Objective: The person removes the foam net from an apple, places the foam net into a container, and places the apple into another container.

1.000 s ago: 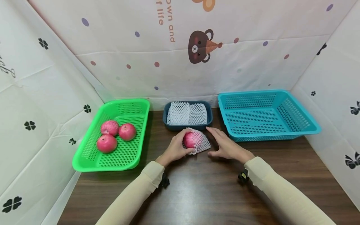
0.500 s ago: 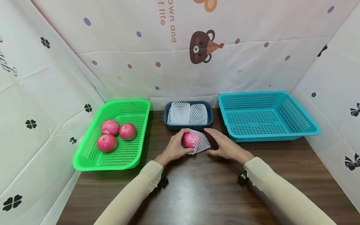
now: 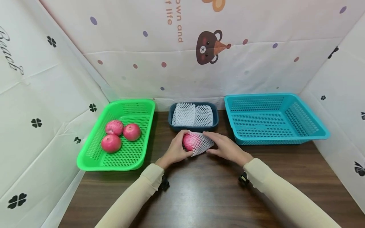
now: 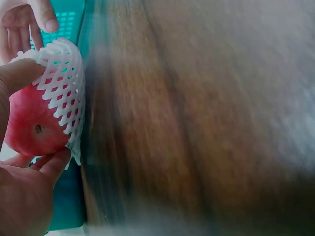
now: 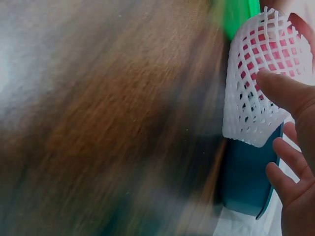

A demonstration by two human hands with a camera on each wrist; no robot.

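My left hand (image 3: 176,149) grips a red apple (image 3: 187,142) just in front of the dark blue tub, with its thumb and fingers on opposite sides. A white foam fruit net (image 3: 201,144) covers part of the apple, and its loose end points right. In the left wrist view, the bare end of the apple (image 4: 37,125) shows outside the net's edge. My right hand (image 3: 228,149) is at the net's loose end, fingers spread and slightly bent around it. The right wrist view shows its thumb (image 5: 283,91) over the netting (image 5: 256,98); firm contact is unclear.
A green basket (image 3: 114,166) on the left holds three apples (image 3: 111,143). Behind the hands, the dark blue tub (image 3: 194,129) contains folded foam nets (image 3: 185,114). On the right stands a blue basket (image 3: 276,139). Patterned cloth (image 3: 128,76) borders the wooden table (image 3: 196,196).
My right hand has moved left, closer to the net's loose end. The net has shifted slightly around the apple, while my left hand keeps its grip. The head view has turned slightly.
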